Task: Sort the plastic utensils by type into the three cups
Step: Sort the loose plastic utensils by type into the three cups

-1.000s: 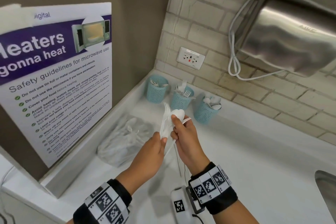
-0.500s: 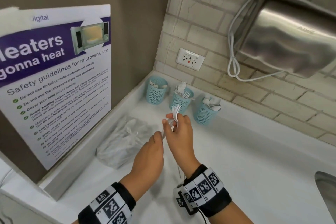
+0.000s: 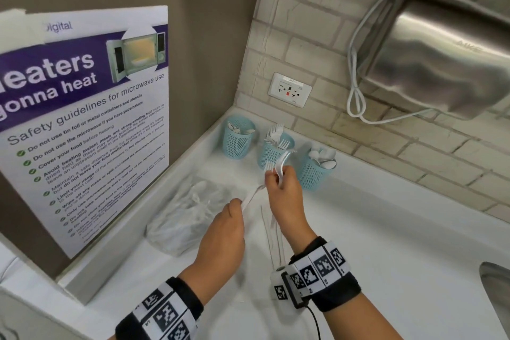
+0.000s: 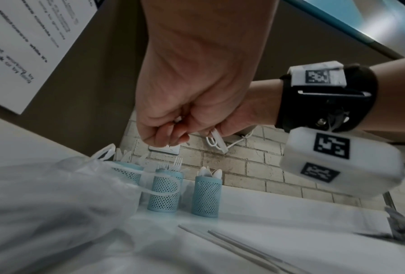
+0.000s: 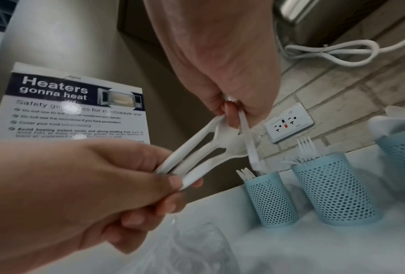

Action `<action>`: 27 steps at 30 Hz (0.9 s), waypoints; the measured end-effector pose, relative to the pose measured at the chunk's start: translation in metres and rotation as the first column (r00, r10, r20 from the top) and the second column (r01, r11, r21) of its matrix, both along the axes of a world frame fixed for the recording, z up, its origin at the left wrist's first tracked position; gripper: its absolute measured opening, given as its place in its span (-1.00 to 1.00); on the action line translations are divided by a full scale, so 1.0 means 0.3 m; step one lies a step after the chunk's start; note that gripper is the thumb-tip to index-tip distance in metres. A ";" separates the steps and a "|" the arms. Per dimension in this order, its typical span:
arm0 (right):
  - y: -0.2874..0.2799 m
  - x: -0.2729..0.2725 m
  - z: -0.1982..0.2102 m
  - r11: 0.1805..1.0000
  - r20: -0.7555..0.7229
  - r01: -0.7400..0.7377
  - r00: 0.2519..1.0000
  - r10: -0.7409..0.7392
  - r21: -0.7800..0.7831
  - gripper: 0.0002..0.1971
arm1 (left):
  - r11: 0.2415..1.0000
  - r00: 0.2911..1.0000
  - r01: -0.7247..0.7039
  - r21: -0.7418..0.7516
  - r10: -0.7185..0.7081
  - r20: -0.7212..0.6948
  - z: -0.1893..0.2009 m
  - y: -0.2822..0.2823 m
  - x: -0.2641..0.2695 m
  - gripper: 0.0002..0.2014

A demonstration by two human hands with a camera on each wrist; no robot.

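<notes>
Three blue mesh cups stand in the counter's back corner: the left cup (image 3: pixel 238 141) (image 5: pixel 270 200) with flat white handles, the middle cup (image 3: pixel 274 153) (image 5: pixel 335 187) with forks, the right cup (image 3: pixel 314 172) (image 4: pixel 206 194) with spoons. My right hand (image 3: pixel 276 174) (image 5: pixel 232 113) pinches a white plastic fork (image 3: pixel 277 165) (image 5: pixel 251 148) just in front of the middle cup. My left hand (image 3: pixel 240 203) (image 5: pixel 173 178) grips a small bundle of white utensils (image 3: pixel 251 196) (image 5: pixel 196 153) by the handles; their far ends reach the right hand's fingers.
A crumpled clear plastic bag (image 3: pixel 190 212) (image 4: pixel 56 204) lies left of my hands. Thin white sticks (image 3: pixel 271 232) (image 4: pixel 232 246) lie on the white counter (image 3: pixel 386 229). A microwave poster (image 3: pixel 82 119) leans at left; a sink edge (image 3: pixel 496 290) shows at right.
My right hand has drawn a fork out of the bundle and carried it forward toward the middle cup. The left hand has sunk lower with the rest.
</notes>
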State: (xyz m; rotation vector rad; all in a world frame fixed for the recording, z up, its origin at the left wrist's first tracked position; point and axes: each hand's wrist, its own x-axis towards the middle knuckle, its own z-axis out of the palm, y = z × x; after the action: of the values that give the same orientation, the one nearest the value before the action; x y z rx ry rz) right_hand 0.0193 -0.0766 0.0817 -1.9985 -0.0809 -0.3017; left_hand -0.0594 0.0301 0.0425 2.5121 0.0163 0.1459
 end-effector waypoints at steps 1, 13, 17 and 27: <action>-0.005 0.009 0.001 0.999 -0.003 0.000 1.000 0.000 0.032 -0.79 | 1.000 1.000 0.001 -0.019 -0.001 -0.013 0.001 0.001 0.001 -0.59; -0.165 0.272 0.152 0.886 -0.134 0.241 0.970 -0.203 0.396 -0.83 | 0.987 0.991 -0.069 -0.143 0.052 -0.121 0.000 0.042 0.011 -0.83; -0.179 0.375 0.202 0.729 -0.310 0.257 0.949 -0.064 0.635 -0.83 | 0.982 0.988 -0.078 -0.170 0.053 -0.147 0.005 0.053 0.010 -0.88; -0.146 0.480 0.218 0.768 -0.398 0.224 0.916 0.044 0.600 -0.69 | 0.969 0.989 -0.072 -0.235 0.038 -0.146 0.020 0.061 0.019 -0.90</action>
State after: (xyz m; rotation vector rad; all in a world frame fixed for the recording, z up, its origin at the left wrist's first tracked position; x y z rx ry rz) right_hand 0.1631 -0.1206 0.1471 -1.3387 0.3420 0.0272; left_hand -0.0537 0.0485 0.0484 2.2762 0.1527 -0.0116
